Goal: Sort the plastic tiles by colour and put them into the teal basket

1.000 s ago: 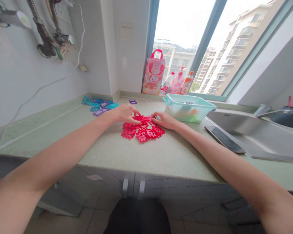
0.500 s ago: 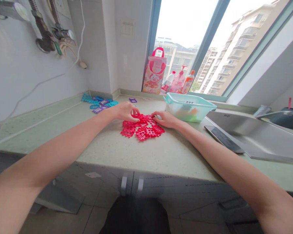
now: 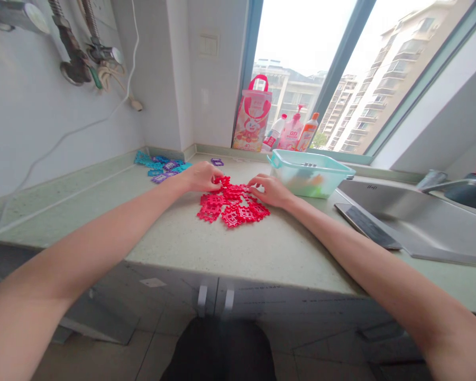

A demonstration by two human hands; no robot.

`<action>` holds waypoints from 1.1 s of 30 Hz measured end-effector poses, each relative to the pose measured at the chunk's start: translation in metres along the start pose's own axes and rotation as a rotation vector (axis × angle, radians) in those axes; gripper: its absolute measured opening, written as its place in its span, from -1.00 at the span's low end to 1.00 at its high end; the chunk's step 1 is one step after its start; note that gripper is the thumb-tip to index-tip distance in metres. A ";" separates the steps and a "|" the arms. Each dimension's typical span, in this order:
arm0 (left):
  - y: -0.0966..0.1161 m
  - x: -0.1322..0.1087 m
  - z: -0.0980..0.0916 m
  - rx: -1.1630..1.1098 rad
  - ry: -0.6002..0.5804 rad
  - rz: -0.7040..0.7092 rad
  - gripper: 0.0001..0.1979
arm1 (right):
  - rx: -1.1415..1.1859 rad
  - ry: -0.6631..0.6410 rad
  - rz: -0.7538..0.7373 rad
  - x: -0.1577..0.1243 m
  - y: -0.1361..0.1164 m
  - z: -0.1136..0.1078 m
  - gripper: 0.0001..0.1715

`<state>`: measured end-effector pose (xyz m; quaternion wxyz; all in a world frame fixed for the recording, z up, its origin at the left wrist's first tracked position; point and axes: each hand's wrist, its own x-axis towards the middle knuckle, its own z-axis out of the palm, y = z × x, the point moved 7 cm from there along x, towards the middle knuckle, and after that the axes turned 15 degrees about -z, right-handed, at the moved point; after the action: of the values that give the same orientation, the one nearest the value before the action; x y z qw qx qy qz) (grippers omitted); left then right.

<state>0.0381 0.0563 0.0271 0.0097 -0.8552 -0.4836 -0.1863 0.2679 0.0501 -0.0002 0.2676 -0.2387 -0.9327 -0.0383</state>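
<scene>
Left hand (image 3: pixel 201 177) is pinching a red notched plastic tile (image 3: pixel 223 181) at the back of a matching tile pile (image 3: pixel 246 214) on the pale-green counter (image 3: pixel 206 246); right hand (image 3: pixel 273 190) is resting at the pile's edge, can't tell if gripping. Translucent mint plastic tub (image 3: pixel 301 184) is sitting nearby.

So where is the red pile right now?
In the head view, the red pile lies mid-picture on the counter, between the left hand and right hand, left of the turquoise tub.
</scene>
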 end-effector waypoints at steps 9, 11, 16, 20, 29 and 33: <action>-0.008 0.000 -0.027 -0.185 0.344 -0.107 -0.77 | 0.134 -0.176 0.084 0.004 -0.004 0.005 -0.70; -0.010 0.000 -0.026 -0.345 0.354 -0.161 -0.75 | 0.164 -0.178 0.116 0.004 -0.001 0.007 -0.75; -0.016 0.002 -0.018 -0.687 0.319 -0.312 -0.77 | 0.263 -0.136 0.166 0.003 0.002 0.009 -0.74; -0.015 0.003 -0.008 -0.962 0.206 -0.400 -0.67 | 0.359 -0.130 0.215 0.001 0.007 0.012 -0.58; -0.005 0.001 0.013 -1.114 -0.003 -0.480 -0.52 | 0.374 -0.003 0.132 0.007 0.005 0.007 -0.71; -0.007 0.001 0.013 -1.085 0.000 -0.485 -0.50 | 0.317 0.045 0.099 0.008 -0.003 0.002 -0.71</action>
<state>0.0362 0.0634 0.0137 -0.4717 -0.6028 -0.5010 -0.4040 0.2595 0.0515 0.0026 0.3240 -0.2381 -0.9081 0.1171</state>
